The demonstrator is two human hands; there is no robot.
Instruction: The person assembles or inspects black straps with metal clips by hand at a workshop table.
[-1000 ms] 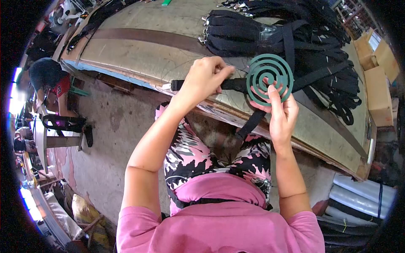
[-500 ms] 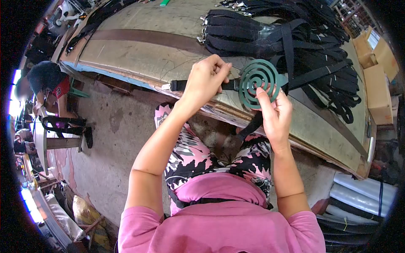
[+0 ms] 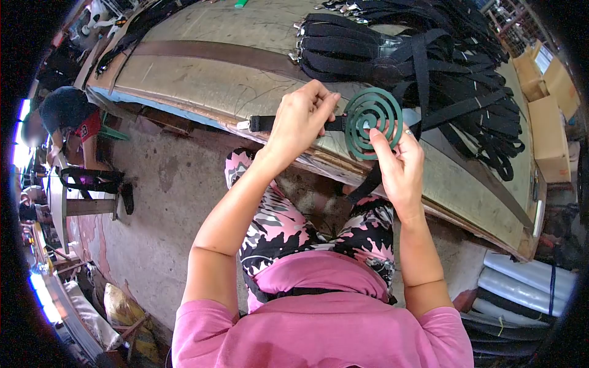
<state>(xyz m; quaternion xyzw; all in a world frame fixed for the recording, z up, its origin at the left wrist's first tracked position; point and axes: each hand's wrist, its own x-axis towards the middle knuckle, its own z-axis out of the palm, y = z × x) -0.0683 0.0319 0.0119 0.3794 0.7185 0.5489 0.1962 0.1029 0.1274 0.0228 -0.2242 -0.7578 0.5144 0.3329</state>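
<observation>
My right hand (image 3: 399, 162) grips a green mosquito coil (image 3: 353, 135) by its lower right part, with the thumb near its centre. The flat spiral is held up above the table edge, partly hiding a black elastic strap (image 3: 262, 124) behind it. To its left, my left hand (image 3: 302, 116) is closed in a pinch over that strap, the thumb against the fingers. What sits in the pinch, if anything, is hidden. A metal clip (image 3: 244, 125) ends the strap at the left, by the table edge.
Bundles of black straps (image 3: 350, 49) with metal clips lie on the worktable (image 3: 208, 80). Cardboard boxes (image 3: 549, 135) stand at the right, above plastic-wrapped rolls (image 3: 521, 285). Another person (image 3: 73, 116) bends over a small bench (image 3: 92, 207) at the left.
The mosquito coil has tilted and shifted slightly left in my right hand. My left hand has barely moved, staying pinched over the strap.
</observation>
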